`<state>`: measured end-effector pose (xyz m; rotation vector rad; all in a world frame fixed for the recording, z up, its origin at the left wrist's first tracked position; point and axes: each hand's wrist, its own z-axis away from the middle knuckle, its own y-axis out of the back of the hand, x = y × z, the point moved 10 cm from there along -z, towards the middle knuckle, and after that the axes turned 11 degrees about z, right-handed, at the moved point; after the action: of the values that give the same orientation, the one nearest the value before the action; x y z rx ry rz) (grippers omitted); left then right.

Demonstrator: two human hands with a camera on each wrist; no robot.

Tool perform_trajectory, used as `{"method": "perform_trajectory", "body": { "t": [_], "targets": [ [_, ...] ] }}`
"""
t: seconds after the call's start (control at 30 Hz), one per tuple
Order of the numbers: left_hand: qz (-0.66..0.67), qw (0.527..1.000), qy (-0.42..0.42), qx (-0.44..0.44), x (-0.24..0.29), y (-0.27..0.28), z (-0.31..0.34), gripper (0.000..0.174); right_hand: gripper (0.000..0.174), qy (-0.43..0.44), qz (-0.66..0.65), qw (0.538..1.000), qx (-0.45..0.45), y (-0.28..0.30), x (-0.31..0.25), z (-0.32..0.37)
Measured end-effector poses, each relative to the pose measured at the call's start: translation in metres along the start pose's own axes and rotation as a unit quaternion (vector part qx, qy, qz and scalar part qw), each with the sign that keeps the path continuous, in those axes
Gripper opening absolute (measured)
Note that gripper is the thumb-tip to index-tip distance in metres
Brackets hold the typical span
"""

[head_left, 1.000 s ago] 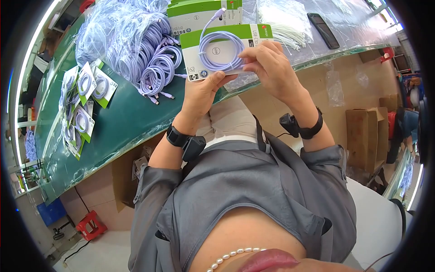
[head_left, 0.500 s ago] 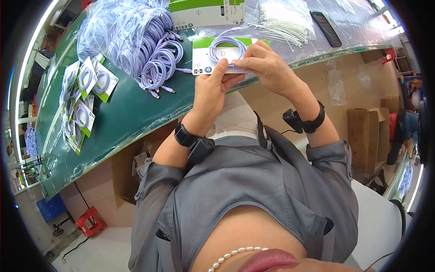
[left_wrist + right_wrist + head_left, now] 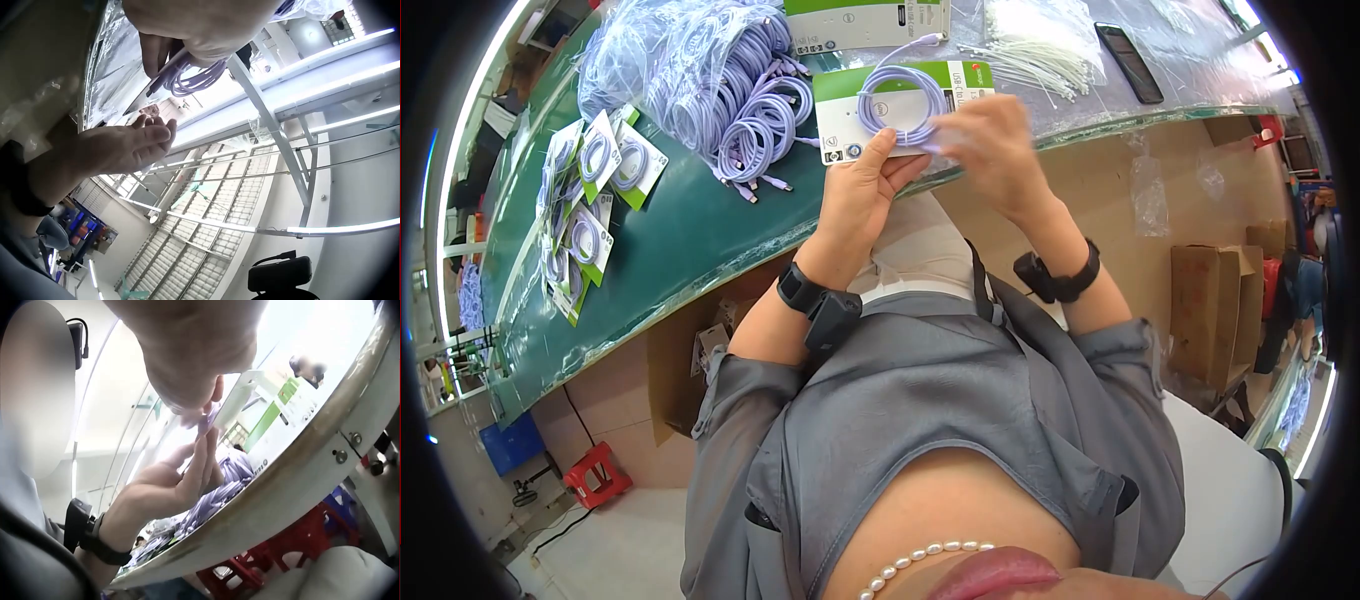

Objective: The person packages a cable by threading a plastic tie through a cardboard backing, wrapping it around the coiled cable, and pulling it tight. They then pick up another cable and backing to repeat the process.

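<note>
Several carded cables [image 3: 590,190] are laid finished; another cable [image 3: 868,108] is pinned to its card [image 3: 840,130], gripped by the left fingers [image 3: 880,150]; whether the blurred right fingers [image 3: 965,125] grip cannot be told; a loose heap [image 3: 730,100] remains.

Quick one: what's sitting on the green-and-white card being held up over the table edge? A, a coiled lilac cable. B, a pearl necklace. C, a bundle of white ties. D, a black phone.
A: in the head view the left hand grips the green-and-white card from below, and a coiled lilac cable lies looped on its face.
</note>
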<state>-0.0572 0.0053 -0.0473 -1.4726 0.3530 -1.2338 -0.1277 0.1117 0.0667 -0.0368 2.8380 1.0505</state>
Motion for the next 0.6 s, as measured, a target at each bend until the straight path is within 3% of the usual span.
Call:
{"method": "perform_trajectory", "body": {
  "t": [0.03, 0.07, 0.1, 0.27, 0.33, 0.5, 0.6],
  "targets": [
    [-0.002, 1.0, -0.005, -0.002, 0.004, -0.002, 0.001, 0.026, 0.034, 0.004, -0.001, 1.0, 0.001, 0.005, 0.003, 0.006],
    [0.0, 1.0, -0.009, -0.002, 0.008, -0.004, 0.004, 0.026, 0.035, -0.206, -0.096, 0.973, 0.039, 0.014, 0.05, 0.026],
    [-0.006, 1.0, -0.008, -0.009, 0.01, -0.008, 0.007, 0.026, 0.037, -0.404, -0.186, 0.893, 0.072, 0.009, 0.087, 0.06],
    [-0.012, 0.999, 0.013, -0.031, 0.001, -0.022, 0.021, 0.028, 0.04, -0.325, -0.28, 0.903, -0.012, -0.05, 0.053, 0.06],
    [-0.008, 0.999, 0.022, -0.031, -0.004, -0.024, 0.028, 0.028, 0.044, -0.164, -0.172, 0.971, -0.032, -0.05, 0.022, 0.04],
    [-0.018, 0.999, 0.006, -0.038, 0.006, -0.029, 0.037, 0.029, 0.046, -0.139, -0.243, 0.96, -0.025, -0.057, 0.015, 0.035],
    [-0.027, 0.998, -0.001, -0.06, 0.003, -0.032, 0.041, 0.028, 0.044, -0.101, -0.151, 0.979, -0.09, -0.068, 0.006, 0.04]
  ]
}}
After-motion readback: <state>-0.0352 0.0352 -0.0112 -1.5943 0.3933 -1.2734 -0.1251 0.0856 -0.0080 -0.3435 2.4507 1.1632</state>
